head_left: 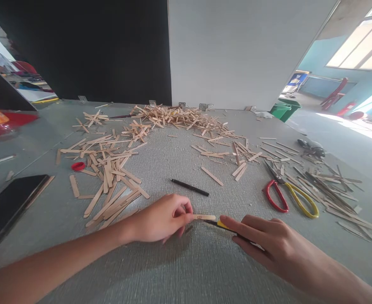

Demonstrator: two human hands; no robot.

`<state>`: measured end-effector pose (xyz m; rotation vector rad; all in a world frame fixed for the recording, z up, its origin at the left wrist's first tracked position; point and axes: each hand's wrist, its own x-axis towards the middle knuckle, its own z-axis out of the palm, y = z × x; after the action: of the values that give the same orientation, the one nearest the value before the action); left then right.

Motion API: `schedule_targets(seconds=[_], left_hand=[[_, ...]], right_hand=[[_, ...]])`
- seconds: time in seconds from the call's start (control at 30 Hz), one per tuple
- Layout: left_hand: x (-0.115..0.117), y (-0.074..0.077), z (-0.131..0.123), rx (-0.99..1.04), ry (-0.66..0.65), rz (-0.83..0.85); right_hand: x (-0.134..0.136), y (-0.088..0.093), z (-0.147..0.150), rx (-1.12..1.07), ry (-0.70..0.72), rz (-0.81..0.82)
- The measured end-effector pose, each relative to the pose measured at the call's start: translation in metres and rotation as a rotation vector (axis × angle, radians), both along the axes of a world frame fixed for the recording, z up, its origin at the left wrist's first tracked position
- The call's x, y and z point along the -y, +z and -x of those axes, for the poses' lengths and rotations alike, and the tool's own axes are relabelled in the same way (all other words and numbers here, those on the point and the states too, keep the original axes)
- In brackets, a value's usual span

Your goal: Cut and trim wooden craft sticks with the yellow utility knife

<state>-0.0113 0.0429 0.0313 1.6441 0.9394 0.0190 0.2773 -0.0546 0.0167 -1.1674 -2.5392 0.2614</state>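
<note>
My left hand (pixel 163 218) pinches one end of a short wooden craft stick (pixel 205 217) that lies flat on the grey table (pixel 186 270). My right hand (pixel 270 242) grips a yellow and black utility knife (pixel 222 225), forefinger stretched along its back. The knife's tip meets the stick's right end. A black pen (pixel 189 187) lies just beyond both hands.
Heaps of wooden sticks (pixel 109 169) spread left and along the far edge (pixel 179 116). Red and yellow scissors (pixel 289 194) and dark thin strips (pixel 331 190) lie to the right. A black slab (pixel 8 202) sits at left, with a small red ring (pixel 78 166) nearby.
</note>
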Motion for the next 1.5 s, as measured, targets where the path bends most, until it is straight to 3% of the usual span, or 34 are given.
schedule_targets(seconds=[0.43, 1.5], left_hand=[[-0.0035, 0.0031, -0.0002, -0.032, -0.092, 0.058], [-0.0073, 0.0048, 0.0003, -0.037, -0.096, 0.090]], right_hand=[[-0.0006, 0.0004, -0.0042, 0.011, -0.005, -0.030], [-0.0021, 0.0050, -0.0062, 0.062, 0.022, -0.005]])
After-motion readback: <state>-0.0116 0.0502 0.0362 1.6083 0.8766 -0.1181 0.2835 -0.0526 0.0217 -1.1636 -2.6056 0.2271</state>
